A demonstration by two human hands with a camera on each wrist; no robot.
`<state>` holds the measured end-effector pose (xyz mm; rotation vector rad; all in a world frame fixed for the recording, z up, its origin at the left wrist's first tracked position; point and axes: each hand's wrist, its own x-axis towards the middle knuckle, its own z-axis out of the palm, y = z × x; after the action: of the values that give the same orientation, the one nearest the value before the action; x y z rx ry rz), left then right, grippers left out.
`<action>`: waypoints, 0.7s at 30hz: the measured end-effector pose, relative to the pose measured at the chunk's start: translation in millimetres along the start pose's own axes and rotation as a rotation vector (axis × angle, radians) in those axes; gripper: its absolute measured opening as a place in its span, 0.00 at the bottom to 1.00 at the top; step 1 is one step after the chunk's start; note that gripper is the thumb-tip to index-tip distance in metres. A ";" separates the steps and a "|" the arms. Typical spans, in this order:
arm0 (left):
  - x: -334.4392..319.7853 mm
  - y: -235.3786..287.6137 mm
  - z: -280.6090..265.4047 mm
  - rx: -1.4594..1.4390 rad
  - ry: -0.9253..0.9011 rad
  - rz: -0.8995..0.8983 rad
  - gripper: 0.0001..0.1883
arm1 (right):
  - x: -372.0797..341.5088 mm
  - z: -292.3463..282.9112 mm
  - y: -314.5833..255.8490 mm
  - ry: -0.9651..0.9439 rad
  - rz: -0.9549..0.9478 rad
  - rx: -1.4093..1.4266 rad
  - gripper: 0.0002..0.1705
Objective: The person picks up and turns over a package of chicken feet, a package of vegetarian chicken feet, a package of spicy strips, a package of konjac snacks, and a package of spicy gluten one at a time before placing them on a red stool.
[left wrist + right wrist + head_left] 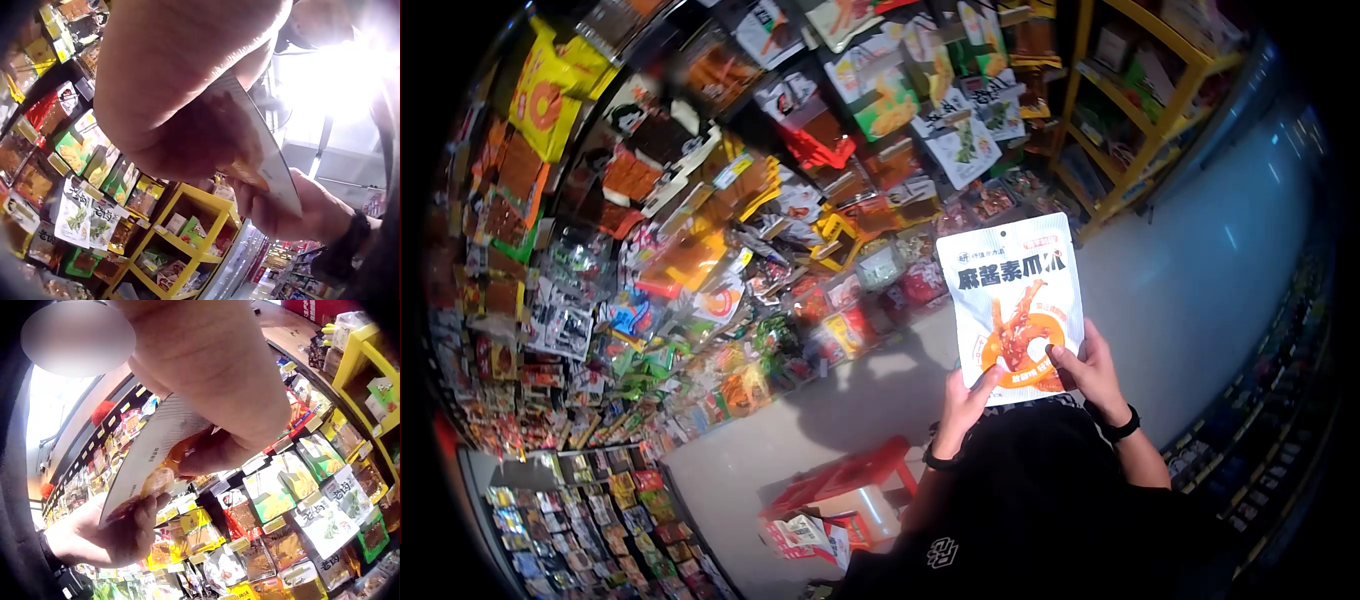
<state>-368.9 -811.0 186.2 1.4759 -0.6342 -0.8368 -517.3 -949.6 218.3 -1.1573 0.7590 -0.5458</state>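
Observation:
A white snack pouch (1012,300) with black characters and an orange picture is held upright in both hands in the head view. The left hand (965,408) grips its lower left edge, thumb on the front. At the lower right, the right hand (1097,375) pinches it with the thumb over the front. The left wrist view shows the pouch (275,165) edge-on between the left hand (169,94) and the right hand (281,206). In the right wrist view the pouch (147,453) slants between the two hands; fingers behind it are partly hidden.
Racks of packaged snacks (880,95) fill the left and top of the head view. A yellow shelf unit (1135,110) stands at the upper right. On the floor, a red stool (840,478) stands beside a box (870,510) with packets. More shelving runs down the right side.

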 end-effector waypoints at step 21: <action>97.8 -6.3 -53.8 0.037 0.245 -0.045 0.16 | 144.4 35.4 11.6 -0.391 0.139 -0.259 0.34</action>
<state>-269.0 -857.0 166.2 1.6011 -0.4366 -0.6672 -397.9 -1029.8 179.0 -1.3869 0.5743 -0.0970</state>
